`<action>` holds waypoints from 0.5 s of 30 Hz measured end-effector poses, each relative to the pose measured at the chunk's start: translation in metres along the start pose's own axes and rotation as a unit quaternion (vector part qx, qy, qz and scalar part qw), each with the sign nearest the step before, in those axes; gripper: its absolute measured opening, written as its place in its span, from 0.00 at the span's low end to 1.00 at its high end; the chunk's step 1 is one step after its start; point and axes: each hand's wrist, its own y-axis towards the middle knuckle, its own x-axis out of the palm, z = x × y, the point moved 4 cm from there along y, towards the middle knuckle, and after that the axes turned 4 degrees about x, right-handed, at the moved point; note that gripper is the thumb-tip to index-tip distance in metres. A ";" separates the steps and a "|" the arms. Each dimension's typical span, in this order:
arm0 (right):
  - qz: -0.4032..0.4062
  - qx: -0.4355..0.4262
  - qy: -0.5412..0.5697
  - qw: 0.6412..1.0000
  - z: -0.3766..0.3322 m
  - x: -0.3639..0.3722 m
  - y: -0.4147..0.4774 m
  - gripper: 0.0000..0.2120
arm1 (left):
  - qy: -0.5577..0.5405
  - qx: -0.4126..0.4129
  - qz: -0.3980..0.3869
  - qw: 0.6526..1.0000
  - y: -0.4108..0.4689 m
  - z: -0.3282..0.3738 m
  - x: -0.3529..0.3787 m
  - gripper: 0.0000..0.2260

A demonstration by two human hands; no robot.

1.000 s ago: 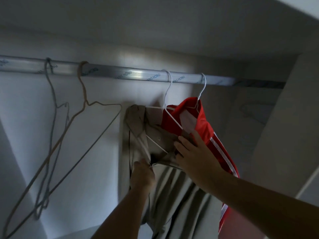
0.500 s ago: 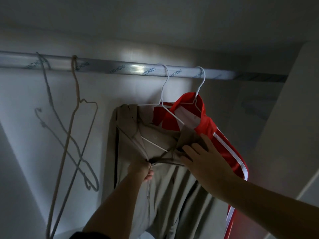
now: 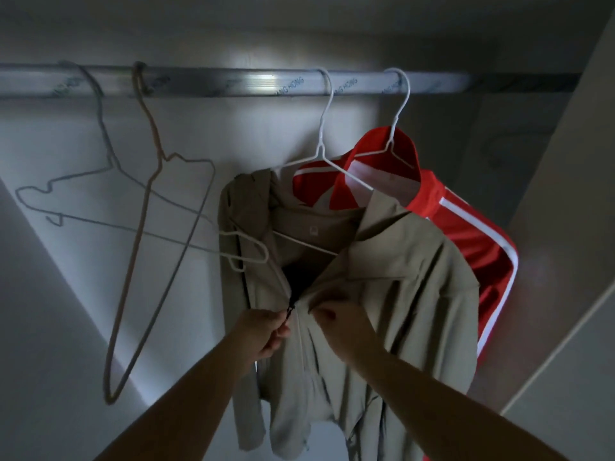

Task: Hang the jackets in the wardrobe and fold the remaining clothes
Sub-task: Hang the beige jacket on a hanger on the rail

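Observation:
A beige jacket [image 3: 392, 294] hangs on a white wire hanger [image 3: 324, 141] from the wardrobe's metal rail [image 3: 233, 83]. Its front is partly zipped, open at the collar. My left hand [image 3: 266, 331] pinches the dark zipper pull at the jacket's front. My right hand [image 3: 342, 327] grips the beige fabric just right of the zipper. Behind it to the right, a red jacket [image 3: 466, 234] with white stripes hangs on a second white hanger [image 3: 397, 121].
Two empty wire hangers, a grey hanger [image 3: 103, 141] and a tan hanger [image 3: 149, 161], hang on the rail at the left. The wardrobe's pale back wall is behind them, and a side panel [image 3: 565, 194] closes in on the right.
My right hand came down off the collar to the fabric beside the zipper. My left hand stays at the zipper. The view has shifted, so the jacket and the empty hangers show more fully.

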 end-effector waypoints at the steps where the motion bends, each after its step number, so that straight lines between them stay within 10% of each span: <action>1: 0.001 0.034 0.068 0.997 0.001 0.005 0.004 0.13 | 0.012 0.015 0.001 1.000 -0.002 -0.002 -0.001 0.11; 6: -0.098 0.110 0.268 0.952 -0.021 0.020 0.007 0.13 | 0.084 0.083 0.002 0.993 -0.005 -0.003 -0.007 0.08; 15: -0.087 0.160 0.212 0.960 -0.023 0.012 0.008 0.03 | 0.249 0.151 0.007 0.956 0.006 -0.012 -0.014 0.09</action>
